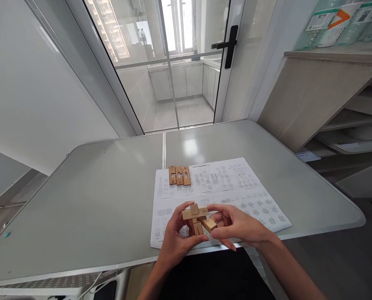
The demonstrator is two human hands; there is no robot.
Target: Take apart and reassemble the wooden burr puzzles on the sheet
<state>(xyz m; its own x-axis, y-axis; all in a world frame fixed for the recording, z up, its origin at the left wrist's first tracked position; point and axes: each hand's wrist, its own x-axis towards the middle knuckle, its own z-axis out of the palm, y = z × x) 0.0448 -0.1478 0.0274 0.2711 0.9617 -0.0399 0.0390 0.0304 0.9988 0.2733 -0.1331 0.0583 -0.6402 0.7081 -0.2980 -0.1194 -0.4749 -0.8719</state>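
A partly joined wooden block puzzle (197, 217) of crossed light-wood bars is held just above the printed instruction sheet (235, 183). My left hand (176, 241) grips it from the left and below, fingers curled round the bars. My right hand (238, 227) pinches the bar that sticks out toward the lower right. Three loose notched wooden pieces (179, 175) lie side by side at the sheet's far left corner, apart from both hands.
The sheet lies on a grey folding table (95, 200) with a seam down its middle. A glass door with a black handle (231, 46) stands behind. A wooden shelf unit (329, 91) is on the right, with packages on top.
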